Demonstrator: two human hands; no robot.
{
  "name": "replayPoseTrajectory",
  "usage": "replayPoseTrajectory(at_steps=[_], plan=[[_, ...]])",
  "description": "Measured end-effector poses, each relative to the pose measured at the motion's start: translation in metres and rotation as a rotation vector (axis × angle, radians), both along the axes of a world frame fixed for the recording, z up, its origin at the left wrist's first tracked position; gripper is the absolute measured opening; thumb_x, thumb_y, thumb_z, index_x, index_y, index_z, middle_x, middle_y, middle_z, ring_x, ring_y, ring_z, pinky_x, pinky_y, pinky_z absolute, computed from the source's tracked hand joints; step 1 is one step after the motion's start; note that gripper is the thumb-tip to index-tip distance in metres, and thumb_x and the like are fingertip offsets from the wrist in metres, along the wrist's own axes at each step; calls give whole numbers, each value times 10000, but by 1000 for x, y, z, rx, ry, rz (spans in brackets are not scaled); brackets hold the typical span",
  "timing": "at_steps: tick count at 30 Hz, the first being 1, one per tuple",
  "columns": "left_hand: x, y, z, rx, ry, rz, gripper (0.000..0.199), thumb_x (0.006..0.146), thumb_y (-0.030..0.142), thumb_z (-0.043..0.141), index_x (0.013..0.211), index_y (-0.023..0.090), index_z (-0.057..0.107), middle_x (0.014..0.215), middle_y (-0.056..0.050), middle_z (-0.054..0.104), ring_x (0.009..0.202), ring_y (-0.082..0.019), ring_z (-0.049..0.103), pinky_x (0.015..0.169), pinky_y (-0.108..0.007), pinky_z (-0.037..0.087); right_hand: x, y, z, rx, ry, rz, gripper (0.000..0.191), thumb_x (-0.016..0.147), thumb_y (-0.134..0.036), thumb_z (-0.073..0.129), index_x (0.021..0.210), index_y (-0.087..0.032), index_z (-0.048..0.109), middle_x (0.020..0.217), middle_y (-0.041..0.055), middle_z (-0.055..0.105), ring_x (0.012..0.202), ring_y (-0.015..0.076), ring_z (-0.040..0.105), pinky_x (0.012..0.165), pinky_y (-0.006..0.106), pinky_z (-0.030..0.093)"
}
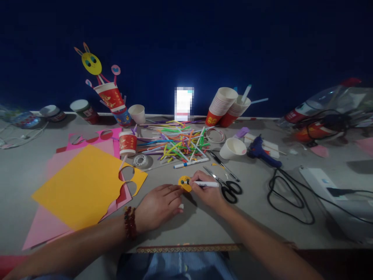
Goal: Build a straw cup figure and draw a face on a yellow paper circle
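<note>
A small round yellow paper face [184, 184] with dark eyes lies on the table in front of me. My right hand [205, 190] is closed around a white marker [207, 184], its tip at the face. From the left, my left hand [160, 204] rests flat with its fingertips at the lower left edge of the disc; its fingers are stretched out. A bit of white material [181, 206] shows by the left thumb. Black-handled scissors [230, 190] lie just right of my right hand, beside a black pen [224, 166].
Yellow paper [75, 186] and pink sheets lie at the left. Colourful sticks [180, 142] are heaped behind the hands, near a blue-capped marker [190, 163]. Stacked cups [221, 105] stand at the back. A blue glue gun [264, 153] with a looping black cable is at the right.
</note>
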State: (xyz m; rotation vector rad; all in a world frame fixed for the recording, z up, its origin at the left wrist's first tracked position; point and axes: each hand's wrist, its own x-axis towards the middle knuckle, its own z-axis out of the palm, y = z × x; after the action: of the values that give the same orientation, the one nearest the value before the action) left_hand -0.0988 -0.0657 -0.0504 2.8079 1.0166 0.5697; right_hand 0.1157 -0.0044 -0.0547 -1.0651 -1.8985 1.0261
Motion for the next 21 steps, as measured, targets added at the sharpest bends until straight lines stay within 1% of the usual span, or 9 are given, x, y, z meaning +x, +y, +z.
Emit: replayPoseTrajectory(at_steps=[8,14,19,21], plan=[[-1,-1,2,-6,6,1,212,1006,321,507,964,155,631,1235,-108,703,1177,-234,642,1001,-386,536,0,0,-2,14,27,-11,146,850,-211,555,706,-233,560,668,-20,604,615,151,560,596,263,434],[0,0,4,0,-1,-5,188,994,309,534,955,148,624,1224,-118,709,1164,-246,654,984,-391,549,1,0,-4,9,27,-26,141,835,-211,560,695,-230,569,653,-22,601,603,150,553,589,263,432],[0,0,4,-28,4,-8,185,995,308,529,973,152,626,1242,-120,701,1179,-239,645,1000,-398,545,2,0,-5,23,90,-58,161,842,-223,544,683,-227,564,641,-23,580,589,147,532,578,265,419],[1,0,3,-17,6,-1,196,997,312,523,967,150,628,1235,-118,704,1172,-241,647,996,-399,547,2,0,-4,14,69,-45,158,845,-231,552,687,-227,568,645,-20,584,592,148,532,577,265,419]])
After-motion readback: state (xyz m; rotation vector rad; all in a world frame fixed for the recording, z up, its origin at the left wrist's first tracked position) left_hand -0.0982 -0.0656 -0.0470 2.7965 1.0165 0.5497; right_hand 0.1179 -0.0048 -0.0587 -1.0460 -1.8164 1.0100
